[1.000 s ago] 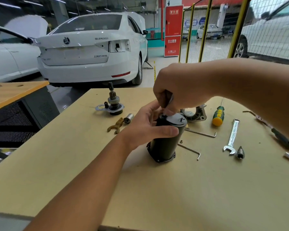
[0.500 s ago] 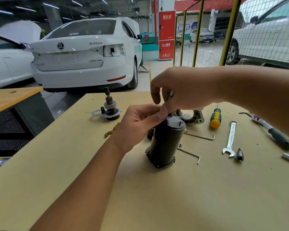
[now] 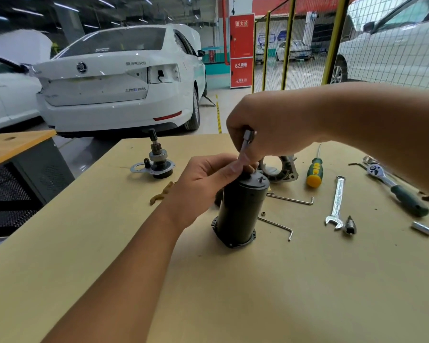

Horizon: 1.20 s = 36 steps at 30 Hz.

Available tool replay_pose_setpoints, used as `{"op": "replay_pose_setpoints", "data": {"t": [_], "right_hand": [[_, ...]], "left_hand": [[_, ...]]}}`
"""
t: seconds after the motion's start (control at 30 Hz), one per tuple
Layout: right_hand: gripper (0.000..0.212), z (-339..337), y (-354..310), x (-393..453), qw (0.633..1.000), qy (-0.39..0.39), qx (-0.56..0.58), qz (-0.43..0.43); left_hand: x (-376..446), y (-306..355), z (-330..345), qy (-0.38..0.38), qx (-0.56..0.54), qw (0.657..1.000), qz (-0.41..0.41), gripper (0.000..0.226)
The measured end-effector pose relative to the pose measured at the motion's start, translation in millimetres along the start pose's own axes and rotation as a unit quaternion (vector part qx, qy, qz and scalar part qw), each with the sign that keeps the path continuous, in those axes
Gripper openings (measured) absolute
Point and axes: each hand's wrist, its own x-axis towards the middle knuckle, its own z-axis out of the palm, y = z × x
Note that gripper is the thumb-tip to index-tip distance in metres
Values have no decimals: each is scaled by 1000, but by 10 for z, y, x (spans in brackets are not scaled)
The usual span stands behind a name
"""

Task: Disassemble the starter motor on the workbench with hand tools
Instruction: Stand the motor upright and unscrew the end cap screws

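Right now, nearest me, the front half of the tabletop (image 3: pixel 258 293) is crossed only by the person's left forearm, which reaches in from the near edge. Toward the middle stands the starter motor body (image 3: pixel 238 214), a dark cylinder upright on its flanged base. The left hand (image 3: pixel 203 179) is curled around its upper part from the left, thumb up by the end cap. The right hand (image 3: pixel 268 134) comes in from the right edge above it, fingers closed on a slim metal tool (image 3: pixel 247 142) whose silver head shows above the thumb; its tip is hidden, so I cannot tell which fastener it sits on.

To do this step well, I'd say keep the tool straight down the fastener's axis, press lightly while turning, and let the left hand take the twist so the base does not skate or tip.

Just right of the body lie two bent rods (image 3: pixel 278 225) and a small nut (image 3: pixel 263 214), loose and easy to knock. Further right are a spanner (image 3: pixel 337 201), a ratchet (image 3: pixel 396 189) and a screwdriver (image 3: pixel 313 172). Toward the far edge sit the nose housing (image 3: pixel 282 169) and the drive gear assembly (image 3: pixel 156 162).
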Motion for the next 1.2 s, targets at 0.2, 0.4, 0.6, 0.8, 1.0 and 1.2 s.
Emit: {"op": "replay_pose_setpoints", "data": {"t": [0.2, 0.4, 0.6, 0.8, 1.0, 1.2], "right_hand": [[45, 46, -34, 53, 997, -13, 42, 66], [23, 4, -86, 32, 999, 13, -16, 34], [16, -36, -85, 30, 997, -26, 62, 44], [44, 30, -78, 68, 993, -63, 30, 99], [8, -26, -128, -24, 1000, 9, -24, 8], [12, -55, -22, -88, 998, 40, 45, 19]], "left_hand": [[23, 0, 0, 29, 26, 999, 23, 16], [-15, 20, -27, 1, 8, 1000, -9, 27], [10, 2, -61, 14, 10, 999, -28, 29], [-1, 13, -66, 25, 24, 999, -14, 24], [-16, 13, -61, 41, 34, 998, -23, 30], [-22, 32, -59, 27, 25, 999, -25, 26]]}}
